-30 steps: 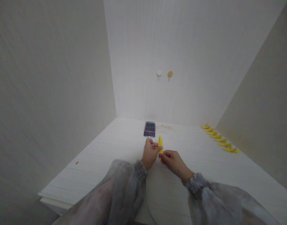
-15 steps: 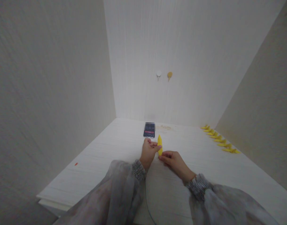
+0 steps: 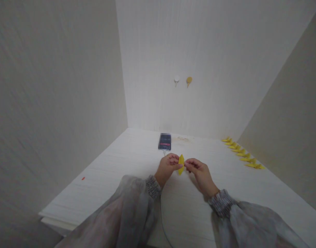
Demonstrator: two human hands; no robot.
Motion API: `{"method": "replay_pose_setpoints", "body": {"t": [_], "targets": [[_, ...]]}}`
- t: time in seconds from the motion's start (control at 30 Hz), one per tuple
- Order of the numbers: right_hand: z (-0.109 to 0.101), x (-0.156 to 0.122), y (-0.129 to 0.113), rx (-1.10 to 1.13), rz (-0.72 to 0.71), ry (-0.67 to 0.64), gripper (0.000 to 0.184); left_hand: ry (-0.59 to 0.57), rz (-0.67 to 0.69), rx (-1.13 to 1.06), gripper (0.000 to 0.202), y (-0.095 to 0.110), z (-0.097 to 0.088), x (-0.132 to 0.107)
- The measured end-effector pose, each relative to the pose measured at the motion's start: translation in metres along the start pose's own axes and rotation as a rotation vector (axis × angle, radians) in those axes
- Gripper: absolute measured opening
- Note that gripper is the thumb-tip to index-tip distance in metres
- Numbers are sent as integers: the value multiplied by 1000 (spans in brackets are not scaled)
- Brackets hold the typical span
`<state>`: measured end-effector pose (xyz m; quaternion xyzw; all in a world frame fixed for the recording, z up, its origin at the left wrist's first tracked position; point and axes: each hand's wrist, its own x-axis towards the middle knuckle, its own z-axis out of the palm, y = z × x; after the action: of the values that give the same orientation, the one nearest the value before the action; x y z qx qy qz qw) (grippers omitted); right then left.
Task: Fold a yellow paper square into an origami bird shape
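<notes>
A small folded piece of yellow paper [image 3: 181,169], narrow and pointed at its top and bottom, is held upright between my hands above the white table. My left hand [image 3: 168,167] pinches it from the left, the thumb in front and the fingers behind. From the right, the thumb and fingertips of my right hand [image 3: 199,171] are closed on the paper's right edge near mid-height. Both sleeves are grey with knitted cuffs.
A phone [image 3: 165,142] with a cable [image 3: 161,215] lies behind my hands. Several yellow folded paper figures [image 3: 241,152] stand in a row at the right wall. A small red scrap [image 3: 83,178] lies at left. Two hooks [image 3: 189,80] hang on the back wall.
The folded paper has shifted slightly right and turned in my left hand. My right hand has moved up from its lower tip to its right edge.
</notes>
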<state>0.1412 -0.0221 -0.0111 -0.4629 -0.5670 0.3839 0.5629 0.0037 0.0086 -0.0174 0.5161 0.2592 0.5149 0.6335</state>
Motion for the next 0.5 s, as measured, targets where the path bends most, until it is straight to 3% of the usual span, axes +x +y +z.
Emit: {"method": "replay_pose_setpoints", "body": {"t": [0.27,0.5], "targets": [[2,-1,-5,-4,-6,-74,19,99,-51,45,30,1,2,0],[1,0,-5,-129,-45,-45,19,39,-7,151,26,-2,-2,0]]}}
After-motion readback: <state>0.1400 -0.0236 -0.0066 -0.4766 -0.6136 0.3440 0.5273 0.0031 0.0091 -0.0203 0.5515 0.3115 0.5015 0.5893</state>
